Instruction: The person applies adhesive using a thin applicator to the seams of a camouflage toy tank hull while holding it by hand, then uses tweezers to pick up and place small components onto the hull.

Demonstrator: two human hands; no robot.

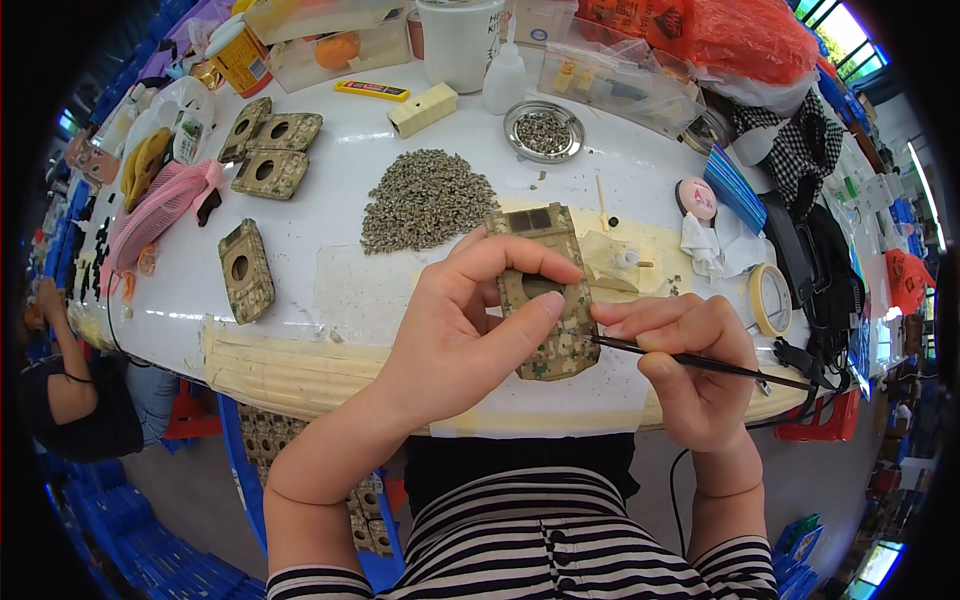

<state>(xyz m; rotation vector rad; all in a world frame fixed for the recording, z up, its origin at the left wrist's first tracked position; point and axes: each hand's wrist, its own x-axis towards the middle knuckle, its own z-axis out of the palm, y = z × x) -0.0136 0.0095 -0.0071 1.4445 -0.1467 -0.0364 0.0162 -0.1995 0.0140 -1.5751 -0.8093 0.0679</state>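
Observation:
My left hand (435,335) grips a camouflage-painted toy tank hull (560,352), thumb and fingers around its round opening. The hull is tilted up just above the table's near edge. Pinched in my right hand (700,365) is a pair of black tweezers (765,377), its tip at the hull's right side. Whether the tip holds a small part is too fine to make out. Beyond my hands lies a heap of small camouflage-coloured parts (425,200). More of these parts fill a round metal dish (545,131).
Several more hulls (246,270) lie on the left. A small glue bottle (627,260) stands on a taped pad right of the held hull. A roll of tape (771,300) is at the right. Farther back are a white squeeze bottle (504,80) and clear plastic boxes (620,85).

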